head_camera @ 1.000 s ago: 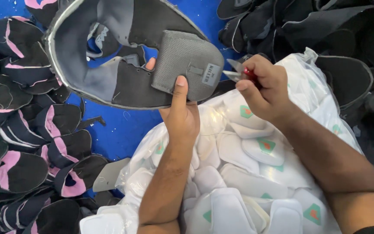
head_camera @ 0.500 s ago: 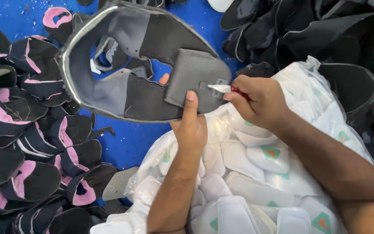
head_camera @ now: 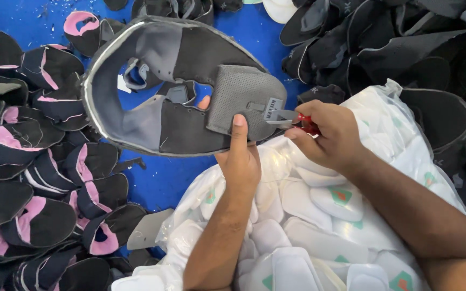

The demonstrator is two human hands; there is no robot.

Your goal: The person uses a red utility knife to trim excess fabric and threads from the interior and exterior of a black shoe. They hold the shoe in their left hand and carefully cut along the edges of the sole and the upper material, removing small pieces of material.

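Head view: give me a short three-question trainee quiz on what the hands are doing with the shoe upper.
1. True or false: the left hand pins the grey tongue of the flat shoe upper with its thumb on top.
2. Multiple choice: what does the right hand hold? A) a glue brush B) small red-handled snips C) a marker pen
3. Fill in: under both forearms lies a clear plastic bag full of white ____.

Key
1. True; the thumb presses on the tongue's lower edge.
2. B; the metal tips point at the small label on the tongue.
3. Insoles, some with green and orange marks.
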